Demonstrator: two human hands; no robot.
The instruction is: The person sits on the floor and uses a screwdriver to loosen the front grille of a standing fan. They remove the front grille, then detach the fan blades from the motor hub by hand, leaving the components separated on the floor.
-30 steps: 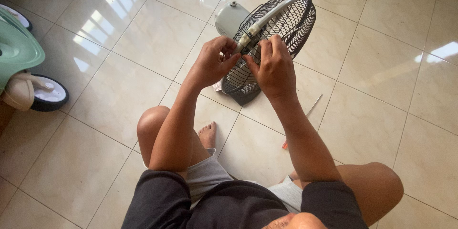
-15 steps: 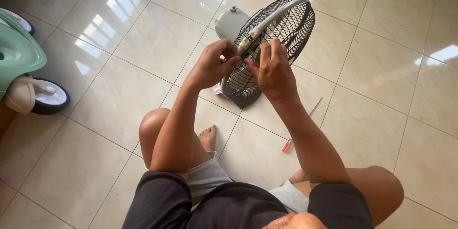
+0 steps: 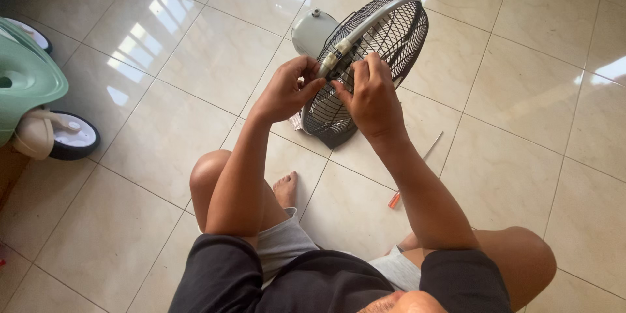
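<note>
On glossy tiles [image 3: 195,59], hands [image 3: 375,94] pinching round wire grille [image 3: 385,45]

A floor [image 3: 163,150] of large glossy beige tiles with thin dark grout lines fills the view. Bright patches of daylight reflect off the tiles, the strongest just beyond and to the right of a pale green ride-on toy [image 3: 26,85] at the left edge. One of the toy's black wheels [image 3: 75,135] rests on the tiles.
</note>
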